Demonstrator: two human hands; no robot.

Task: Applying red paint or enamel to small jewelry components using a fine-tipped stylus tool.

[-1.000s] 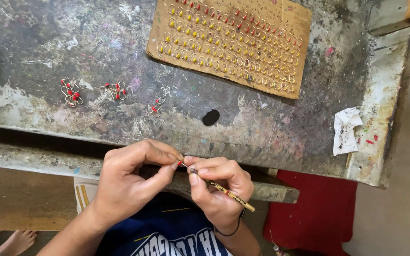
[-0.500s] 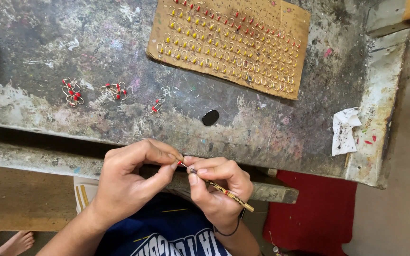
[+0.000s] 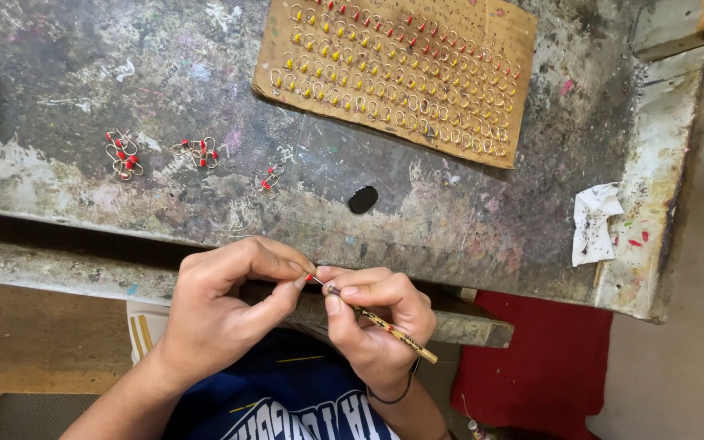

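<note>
Your left hand [image 3: 222, 305] pinched a tiny red-tipped loop [image 3: 311, 278] between thumb and forefinger, fingers clenched on it, likely to steady it for the tip. Your right hand [image 3: 376, 326] gripped a thin brush [image 3: 385, 324] like a pencil, fingers closed around it. The brush's long axis ran diagonal, tip pointing up-left at the loop, butt down-right. Both sat just below the desk [image 3: 450, 220] edge, above your lap. Red loops [image 3: 124, 153] lay well apart on the desk, and yellow ones were stuck in the cardboard [image 3: 523, 33].
</note>
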